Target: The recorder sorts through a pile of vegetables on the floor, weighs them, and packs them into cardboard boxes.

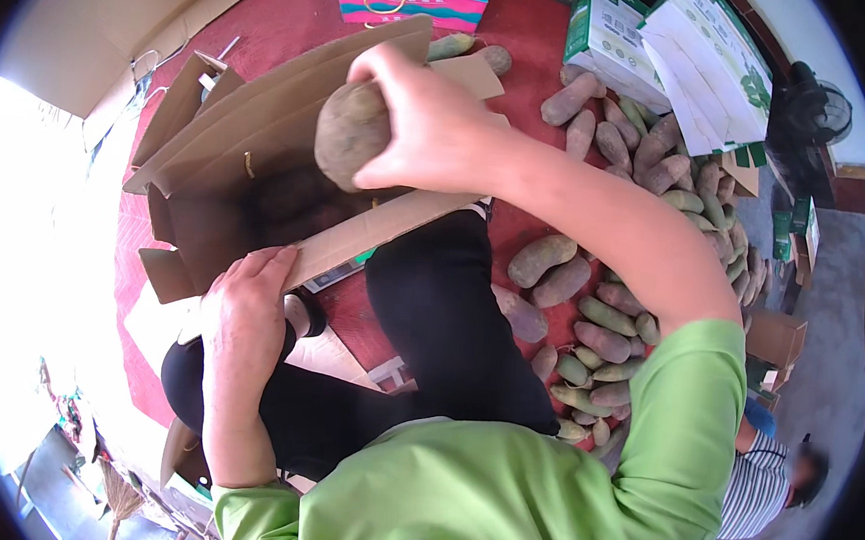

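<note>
My right hand (418, 119) is wrapped round a thick, muddy radish (352, 136), seen end-on. It holds the radish above an open cardboard box (190, 223) whose flaps stand out. My left hand (248, 302) grips the near flap (375, 234) of the box by its edge, fingers on top. Dark shapes lie inside the box, too shaded to make out. Right of my knees, a large heap of greenish and pinkish-brown radishes (603, 342) spreads over the red floor covering.
White and green cartons (619, 47) stand beyond the heap. At the far edge is a pink and blue box (411, 6) with a cord handle. A large cardboard sheet (89, 20) leans at upper left. A person in a striped shirt (753, 493) is at lower right.
</note>
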Available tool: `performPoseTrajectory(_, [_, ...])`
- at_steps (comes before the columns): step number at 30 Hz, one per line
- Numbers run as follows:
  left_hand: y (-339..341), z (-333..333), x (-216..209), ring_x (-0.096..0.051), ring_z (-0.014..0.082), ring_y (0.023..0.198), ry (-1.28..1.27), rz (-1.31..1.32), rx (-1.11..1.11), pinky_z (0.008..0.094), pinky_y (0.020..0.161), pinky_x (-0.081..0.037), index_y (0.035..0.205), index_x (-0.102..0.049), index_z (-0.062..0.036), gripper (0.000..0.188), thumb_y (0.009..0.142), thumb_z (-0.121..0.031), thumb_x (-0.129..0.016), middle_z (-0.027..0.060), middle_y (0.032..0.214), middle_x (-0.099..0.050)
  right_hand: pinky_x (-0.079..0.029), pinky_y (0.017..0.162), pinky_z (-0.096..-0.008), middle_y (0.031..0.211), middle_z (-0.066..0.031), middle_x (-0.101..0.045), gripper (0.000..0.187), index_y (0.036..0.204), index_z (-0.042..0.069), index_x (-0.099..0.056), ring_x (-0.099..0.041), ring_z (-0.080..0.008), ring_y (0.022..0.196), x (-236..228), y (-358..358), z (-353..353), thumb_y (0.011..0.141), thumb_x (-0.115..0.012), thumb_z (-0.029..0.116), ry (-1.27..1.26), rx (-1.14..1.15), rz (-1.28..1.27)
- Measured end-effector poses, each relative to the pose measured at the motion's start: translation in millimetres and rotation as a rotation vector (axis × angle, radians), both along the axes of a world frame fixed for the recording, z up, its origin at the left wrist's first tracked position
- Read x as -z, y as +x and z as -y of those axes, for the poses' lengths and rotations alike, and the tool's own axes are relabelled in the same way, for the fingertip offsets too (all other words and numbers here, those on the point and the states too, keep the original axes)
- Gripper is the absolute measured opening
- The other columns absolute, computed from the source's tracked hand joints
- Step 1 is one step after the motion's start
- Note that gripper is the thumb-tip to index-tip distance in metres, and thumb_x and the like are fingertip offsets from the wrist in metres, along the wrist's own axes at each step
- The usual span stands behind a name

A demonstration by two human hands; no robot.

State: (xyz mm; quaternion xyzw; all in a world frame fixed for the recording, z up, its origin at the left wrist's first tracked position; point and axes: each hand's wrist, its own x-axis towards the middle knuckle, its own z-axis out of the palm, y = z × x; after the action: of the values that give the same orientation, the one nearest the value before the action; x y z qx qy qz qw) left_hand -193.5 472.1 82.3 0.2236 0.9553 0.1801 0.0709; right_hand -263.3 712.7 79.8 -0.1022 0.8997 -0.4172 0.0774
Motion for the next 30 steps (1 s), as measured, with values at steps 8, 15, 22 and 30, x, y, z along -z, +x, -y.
performPoseTrajectory(8, [1.8,-1.0,4.0,-0.062,0.0338,0.094,-0.036,0.01,0.011,0.04,0.084,-0.049,0.106,-0.064,0.0003,0.032,0.077,0.007,-0.051,0.0166,0.104,-0.065,-0.051,0.081,-0.0401,0.097,-0.0223,-0.066,0.052,0.102,-0.005,-0.063,-0.065,-0.0336,0.093,43.0,-39.7,-4.5,0.071,-0.073,0.036,0.315,0.004,0.076])
performPoseTrajectory(15, [3.1,-6.4,5.0,-0.065,0.0312,0.094,-0.119,0.02,-0.009,0.0366,0.081,-0.052,0.111,-0.064,-0.0012,0.03,0.084,0.004,-0.051,0.0151,0.109,-0.064,-0.05,0.072,-0.0273,0.093,-0.008,-0.066,0.031,0.108,0.0,-0.063,-0.062,-0.0129,0.082,16.1,27.0,-88.3,0.084,-0.065,0.021,-0.312,0.221,-0.178])
performPoseTrajectory(22, [-0.5,3.9,17.2,-0.065,0.0296,0.097,-0.122,0.002,0.042,0.0369,0.083,-0.052,0.112,-0.064,-0.003,0.025,0.092,-0.005,-0.051,0.0126,0.109,-0.066,-0.049,0.069,-0.0259,0.085,-0.0034,-0.066,0.023,0.105,0.0,-0.061,-0.06,-0.0102,0.079,93.3,195.3,-171.0,0.087,-0.062,0.014,-0.355,0.81,0.179])
performPoseTrajectory(30, [-5.9,13.7,22.9,-0.065,0.0282,0.097,-0.155,-0.013,0.072,0.0364,0.082,-0.051,0.112,-0.063,-0.0014,0.024,0.091,-0.001,-0.053,0.013,0.106,-0.066,-0.052,0.074,-0.0423,0.08,-0.018,-0.067,0.034,0.08,-0.001,-0.068,-0.065,-0.0346,0.081,333.1,424.0,-197.6,0.08,-0.064,0.033,0.918,-0.007,0.555])
